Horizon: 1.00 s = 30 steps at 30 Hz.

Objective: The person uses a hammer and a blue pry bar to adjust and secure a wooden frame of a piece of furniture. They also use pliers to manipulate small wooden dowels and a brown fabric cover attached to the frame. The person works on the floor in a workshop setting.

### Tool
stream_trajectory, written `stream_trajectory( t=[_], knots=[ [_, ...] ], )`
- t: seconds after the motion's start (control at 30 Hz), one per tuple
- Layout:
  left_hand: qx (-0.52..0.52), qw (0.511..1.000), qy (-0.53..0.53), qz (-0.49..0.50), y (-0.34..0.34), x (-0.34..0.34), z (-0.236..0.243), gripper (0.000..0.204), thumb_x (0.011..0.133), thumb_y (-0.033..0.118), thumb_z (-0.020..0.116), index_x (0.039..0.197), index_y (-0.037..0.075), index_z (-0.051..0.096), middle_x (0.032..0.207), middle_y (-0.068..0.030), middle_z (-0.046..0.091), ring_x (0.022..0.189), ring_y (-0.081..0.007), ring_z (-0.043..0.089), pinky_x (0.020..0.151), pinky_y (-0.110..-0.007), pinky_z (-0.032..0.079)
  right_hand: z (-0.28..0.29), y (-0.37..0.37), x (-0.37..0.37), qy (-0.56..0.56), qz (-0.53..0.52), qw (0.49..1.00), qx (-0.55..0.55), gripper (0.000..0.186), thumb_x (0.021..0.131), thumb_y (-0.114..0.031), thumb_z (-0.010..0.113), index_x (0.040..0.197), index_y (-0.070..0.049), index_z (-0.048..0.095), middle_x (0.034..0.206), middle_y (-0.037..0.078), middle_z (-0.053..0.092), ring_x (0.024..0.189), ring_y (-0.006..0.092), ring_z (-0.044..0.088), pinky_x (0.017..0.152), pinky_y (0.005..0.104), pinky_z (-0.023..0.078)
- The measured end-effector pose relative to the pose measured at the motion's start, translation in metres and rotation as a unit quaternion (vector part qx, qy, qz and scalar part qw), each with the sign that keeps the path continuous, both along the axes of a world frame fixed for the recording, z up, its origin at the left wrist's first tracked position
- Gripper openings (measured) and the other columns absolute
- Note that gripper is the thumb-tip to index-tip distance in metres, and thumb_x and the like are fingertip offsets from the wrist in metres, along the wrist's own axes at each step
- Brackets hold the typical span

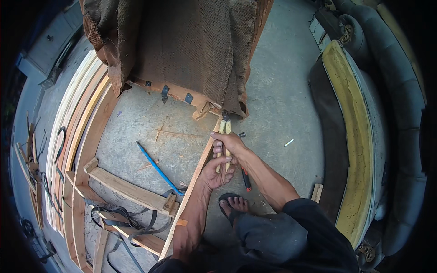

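Note:
Both of my hands are closed round the cream-coloured handles of a pair of pincers (pixel 228 129). My right hand (pixel 232 142) grips higher up, close to the dark jaws. Just below it, my left hand (pixel 216 172) wraps the lower ends of the handles. The jaws touch the lower corner of a wooden furniture frame (pixel 154 86), where crumpled brown material (pixel 203 110) hangs. Worn brown fabric (pixel 182 45) covers that frame. A long wooden strip (pixel 195 182) runs slanting beside my left forearm. Whether the jaws bite on anything is too small to tell.
On the concrete floor lie a blue bar (pixel 159 168), a red-and-black handled tool (pixel 246 179) and a white stick (pixel 288 142). A bare wooden frame (pixel 132 189) with loose black straps (pixel 120 216) stands left. Yellow foam (pixel 353 136) and grey upholstery (pixel 405 136) are at right.

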State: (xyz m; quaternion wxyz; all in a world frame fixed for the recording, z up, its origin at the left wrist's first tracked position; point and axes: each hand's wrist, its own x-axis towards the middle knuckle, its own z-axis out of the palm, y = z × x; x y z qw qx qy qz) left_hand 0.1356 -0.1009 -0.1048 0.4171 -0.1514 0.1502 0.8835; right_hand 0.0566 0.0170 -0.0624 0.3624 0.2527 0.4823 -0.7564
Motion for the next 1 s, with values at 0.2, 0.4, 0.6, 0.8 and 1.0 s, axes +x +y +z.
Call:
stream_trajectory(
  t=[0.2, 0.4, 0.6, 0.8, 1.0],
  knots=[
    [0.008, 0.999, -0.025, 0.040, 0.000, -0.002, 0.009, 0.017, 0.097, 0.016, 0.062, 0.106, 0.003, 0.059, 0.089, -0.0072, 0.066, 0.068, -0.0171, 0.067, 0.048, -0.024, 0.056, 0.005, -0.005, -0.001, 0.029, -0.006, 0.999, 0.029, 0.025, 0.101, -0.026, 0.064, 0.090, -0.011, 0.047, 0.065, -0.004, 0.046, 0.054, 0.0110, 0.049, 0.052, 0.0334, 0.052],
    [-0.288, 0.955, 0.001, -0.073, -0.003, 0.009, 0.034, 0.034, 0.100, 0.035, 0.063, 0.105, 0.002, 0.061, 0.083, -0.0106, 0.071, 0.063, -0.0187, 0.068, 0.050, -0.029, 0.057, -0.008, 0.007, 0.000, -0.004, -0.002, 0.998, 0.063, 0.022, 0.102, -0.027, 0.062, 0.100, -0.006, 0.055, 0.074, 0.003, 0.057, 0.060, 0.0158, 0.060, 0.053, 0.0347, 0.057],
    [-0.603, 0.761, 0.237, 0.029, -0.035, 0.037, 0.003, 0.036, 0.100, 0.034, 0.062, 0.104, -0.002, 0.065, 0.078, -0.0119, 0.071, 0.060, -0.0211, 0.068, 0.057, -0.034, 0.054, 0.003, 0.014, 0.003, 0.029, 0.047, 0.985, 0.164, 0.036, 0.105, -0.033, 0.055, 0.123, -0.002, 0.051, 0.102, 0.014, 0.066, 0.090, 0.0248, 0.071, 0.070, 0.0400, 0.065],
    [-0.809, 0.414, 0.384, 0.162, -0.055, 0.032, -0.020, 0.026, 0.097, 0.020, 0.057, 0.110, -0.002, 0.063, 0.098, -0.0230, 0.068, 0.094, -0.0411, 0.065, 0.082, -0.052, 0.051, 0.016, -0.009, -0.006, 0.001, -0.007, 0.976, 0.216, 0.027, 0.103, -0.027, 0.057, 0.091, -0.004, 0.057, 0.073, 0.005, 0.053, 0.054, 0.0167, 0.053, 0.047, 0.0346, 0.050],
    [-0.775, 0.518, 0.359, -0.038, -0.052, 0.036, -0.021, 0.030, 0.095, 0.026, 0.064, 0.106, -0.002, 0.059, 0.104, -0.0254, 0.065, 0.101, -0.0450, 0.064, 0.083, -0.054, 0.051, -0.024, 0.002, -0.002, 0.092, 0.044, 0.933, 0.345, 0.030, 0.099, -0.022, 0.059, 0.081, 0.001, 0.055, 0.067, 0.007, 0.052, 0.048, 0.0167, 0.051, 0.042, 0.0353, 0.045]
  ],
)
